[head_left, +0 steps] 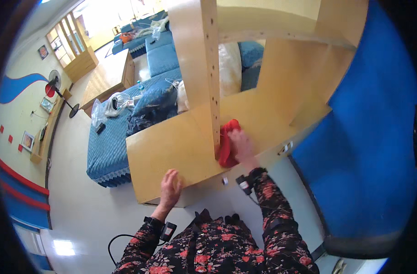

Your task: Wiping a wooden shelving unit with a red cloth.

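My right hand (243,147) is on a bunched red cloth (226,145), pressing it to the top of a light wooden cabinet (172,148). The cloth lies right beside the foot of an upright wooden panel (214,86) with a row of small holes along its edge. Motion blurs my right fingers a little. Near the cabinet's front edge, my left hand (170,188) holds nothing; its fingers are loosely apart. Each wrist wears a strap with a small black device.
A curved shelf (268,25) juts out above my right hand. Blue wall panelling (368,114) stands at the right. Behind the cabinet, a blue quilted sofa (110,146) carries plastic bags and dark clothing. Further off are a wooden table (105,77) and a standing fan (54,84).
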